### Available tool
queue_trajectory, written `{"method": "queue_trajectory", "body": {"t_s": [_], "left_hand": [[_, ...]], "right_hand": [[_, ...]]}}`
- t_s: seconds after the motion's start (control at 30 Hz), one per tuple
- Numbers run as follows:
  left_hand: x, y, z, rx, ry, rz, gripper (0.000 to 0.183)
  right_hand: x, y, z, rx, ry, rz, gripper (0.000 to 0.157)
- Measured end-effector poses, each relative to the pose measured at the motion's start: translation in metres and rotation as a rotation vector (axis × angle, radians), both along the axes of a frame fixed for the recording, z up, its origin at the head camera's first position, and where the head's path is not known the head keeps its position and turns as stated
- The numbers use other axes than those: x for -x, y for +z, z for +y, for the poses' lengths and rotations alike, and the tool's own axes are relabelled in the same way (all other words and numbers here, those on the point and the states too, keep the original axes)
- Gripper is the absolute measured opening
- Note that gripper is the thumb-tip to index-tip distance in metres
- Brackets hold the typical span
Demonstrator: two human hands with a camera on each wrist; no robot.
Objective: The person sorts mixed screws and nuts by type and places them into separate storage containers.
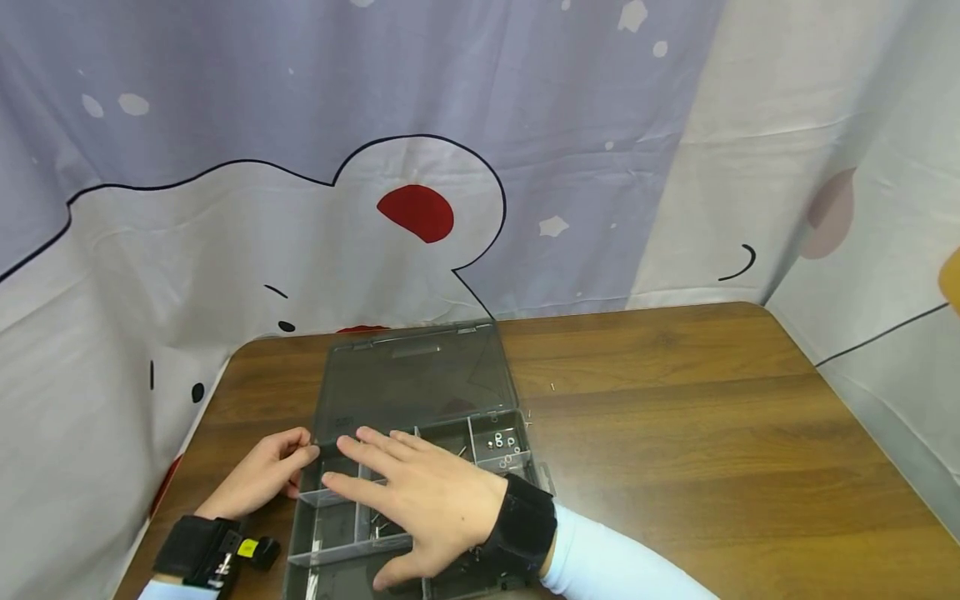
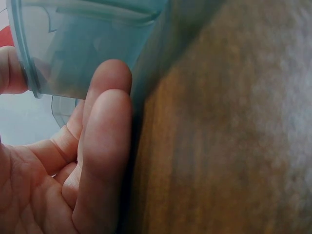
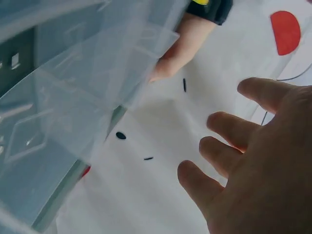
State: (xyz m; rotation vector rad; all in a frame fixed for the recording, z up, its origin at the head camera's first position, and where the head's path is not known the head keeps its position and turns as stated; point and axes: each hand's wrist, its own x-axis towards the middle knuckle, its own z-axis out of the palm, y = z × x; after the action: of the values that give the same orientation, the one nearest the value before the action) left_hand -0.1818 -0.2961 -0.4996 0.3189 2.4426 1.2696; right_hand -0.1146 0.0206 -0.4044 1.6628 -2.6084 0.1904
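Observation:
A grey see-through compartment box (image 1: 341, 552) lies on the table with its lid (image 1: 416, 375) folded back, away from me. At its left side, my left hand (image 1: 258, 475) holds the edge, thumb at the rim. The left wrist view shows the fingers (image 2: 109, 126) of that hand against the box's outer wall (image 2: 92, 48). My right hand (image 1: 427, 500) spreads its fingers over the compartments, palm down, holding nothing, and hides several of them. Small nuts or rings (image 1: 501, 440) lie in a back right compartment. In the right wrist view, those spread fingers (image 3: 234, 129) stand apart from the box.
The brown wooden table (image 1: 675, 433) stretches to the right of the box. A tiny metal piece (image 1: 552, 387) lies on it beside the lid. Behind the table hangs a patterned curtain (image 1: 585, 167), which also runs along both sides.

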Motion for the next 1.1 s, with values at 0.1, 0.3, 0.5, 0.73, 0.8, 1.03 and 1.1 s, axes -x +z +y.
{"method": "queue_trajectory", "body": {"t_s": [0.1,0.3,0.5,0.73,0.8,1.03,1.1], "left_hand": [[0.001,0.000,0.001,0.000,0.001,0.004,0.028],[0.000,0.000,0.001,-0.002,0.013,-0.001,0.028],[-0.001,0.001,0.001,-0.012,0.024,-0.015,0.030],[-0.001,0.002,0.001,-0.018,0.016,-0.014,0.030],[-0.001,0.002,0.001,-0.020,0.015,-0.010,0.030],[-0.001,0.002,0.001,-0.006,0.026,-0.018,0.030],[-0.001,0.002,0.001,-0.003,0.032,-0.020,0.030]], "right_hand": [[0.000,-0.003,0.010,-0.008,-0.019,-0.048,0.108],[0.004,-0.009,0.039,0.070,-0.073,-0.061,0.100],[0.017,-0.011,0.082,0.115,-0.193,-0.033,0.094],[0.033,-0.019,0.137,0.184,-0.313,-0.018,0.081],[0.037,-0.023,0.149,0.199,-0.336,-0.029,0.074],[0.045,-0.044,0.176,0.181,-0.392,-0.027,0.058],[0.048,-0.048,0.180,0.177,-0.393,-0.024,0.054]]}}
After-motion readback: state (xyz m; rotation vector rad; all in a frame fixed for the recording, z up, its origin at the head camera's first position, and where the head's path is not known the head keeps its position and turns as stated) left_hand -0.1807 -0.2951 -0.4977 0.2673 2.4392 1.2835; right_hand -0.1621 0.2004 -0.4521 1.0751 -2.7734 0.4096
